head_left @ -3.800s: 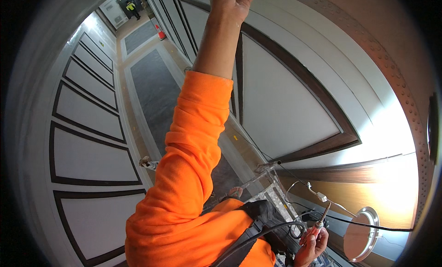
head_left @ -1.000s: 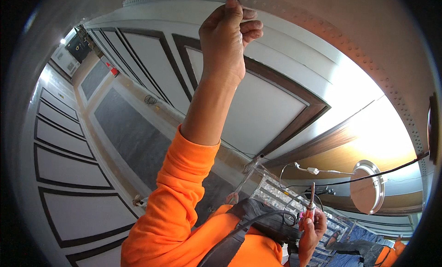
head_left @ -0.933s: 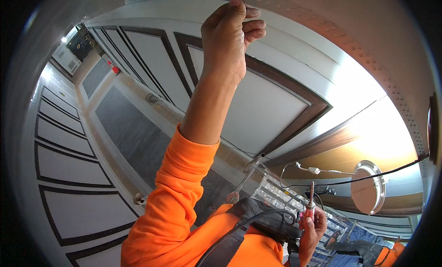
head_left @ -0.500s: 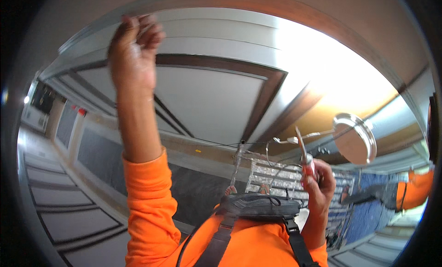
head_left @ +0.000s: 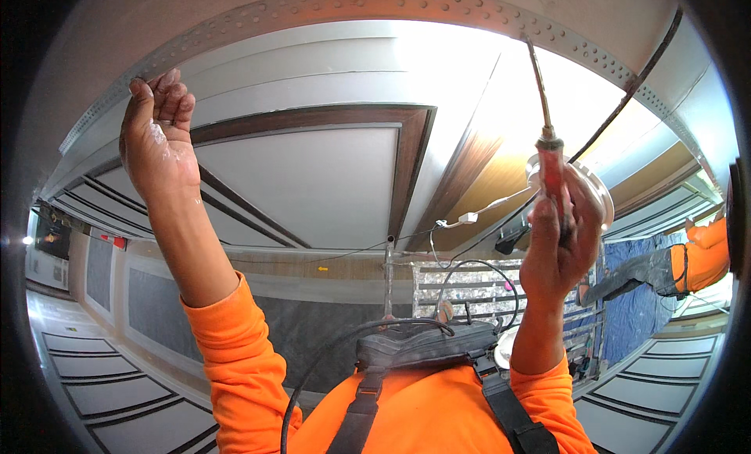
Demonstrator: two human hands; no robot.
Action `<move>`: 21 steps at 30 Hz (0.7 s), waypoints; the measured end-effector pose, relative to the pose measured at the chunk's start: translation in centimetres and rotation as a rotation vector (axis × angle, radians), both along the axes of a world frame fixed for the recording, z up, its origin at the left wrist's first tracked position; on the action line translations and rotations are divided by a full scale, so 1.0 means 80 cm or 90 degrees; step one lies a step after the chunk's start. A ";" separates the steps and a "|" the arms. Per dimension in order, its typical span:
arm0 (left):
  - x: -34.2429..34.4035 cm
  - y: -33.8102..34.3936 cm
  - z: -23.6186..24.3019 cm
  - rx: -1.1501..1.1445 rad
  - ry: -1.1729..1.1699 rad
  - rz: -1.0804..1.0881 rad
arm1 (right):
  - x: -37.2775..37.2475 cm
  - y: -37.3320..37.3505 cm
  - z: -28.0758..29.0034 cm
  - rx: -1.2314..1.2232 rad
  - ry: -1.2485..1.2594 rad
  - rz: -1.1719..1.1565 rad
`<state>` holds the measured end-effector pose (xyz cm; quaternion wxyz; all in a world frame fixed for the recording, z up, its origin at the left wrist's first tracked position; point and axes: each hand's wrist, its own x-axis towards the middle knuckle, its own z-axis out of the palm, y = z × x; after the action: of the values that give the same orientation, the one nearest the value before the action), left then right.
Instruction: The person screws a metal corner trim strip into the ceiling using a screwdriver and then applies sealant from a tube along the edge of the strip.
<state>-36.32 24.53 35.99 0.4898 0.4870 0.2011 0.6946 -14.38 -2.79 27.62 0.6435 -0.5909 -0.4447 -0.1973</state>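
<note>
My left hand [head_left: 160, 141] is raised at the far left, palm showing, with its fingers half curled and white smears on the skin. Its fingertips are by the lower edge of a perforated metal strip [head_left: 344, 0] that runs along the ceiling edge; whether they touch it I cannot tell. My right hand [head_left: 565, 235] is wrapped around the red handle of a putty knife [head_left: 551, 168], held upright. The blade is thin, slightly bent and seen almost edge-on. Its tip reaches the strip at the upper right.
A dark cable [head_left: 630, 102] hangs from the ceiling on the right. A round light fitting [head_left: 598, 192] and a white connector [head_left: 468, 217] on wires are behind my right hand. Below is a slatted metal platform [head_left: 438, 278]. A person in orange [head_left: 688, 262] stands beyond blue sheeting [head_left: 637, 301].
My right hand has risen with the putty knife, bringing its tip up to the strip. My left hand appears further left and lower. The whole view has shifted.
</note>
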 end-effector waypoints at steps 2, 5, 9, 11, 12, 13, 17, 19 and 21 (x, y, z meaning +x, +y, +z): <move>0.001 -0.001 -0.002 0.014 0.003 0.003 | -0.002 0.001 0.003 -0.055 0.038 -0.022; 0.007 -0.004 -0.005 -0.005 -0.020 0.011 | -0.006 0.000 0.005 -0.068 0.060 -0.024; 0.056 -0.053 -0.016 -0.035 0.027 -0.017 | -0.006 0.001 0.008 -0.068 0.076 -0.009; 0.085 -0.080 -0.024 0.011 0.125 -0.072 | -0.010 0.003 0.012 -0.076 0.088 -0.018; 0.103 -0.090 -0.023 0.038 0.142 -0.107 | -0.011 0.001 0.019 -0.084 0.089 -0.033; 0.117 -0.098 -0.024 0.066 0.161 -0.136 | -0.012 0.001 0.021 -0.090 0.091 -0.041; 0.161 -0.118 -0.014 0.125 0.159 -0.252 | -0.013 0.002 0.024 -0.067 0.118 -0.016; 0.175 -0.127 -0.010 0.107 0.140 -0.269 | -0.013 0.002 0.027 -0.080 0.121 -0.015; 0.182 -0.129 -0.009 0.100 0.124 -0.277 | -0.010 0.000 0.028 -0.103 0.102 -0.013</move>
<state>-21.78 14.20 35.23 0.5670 0.6198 0.0834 0.5362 -15.14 -2.80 29.89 0.6251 -0.6593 -0.4005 -0.1192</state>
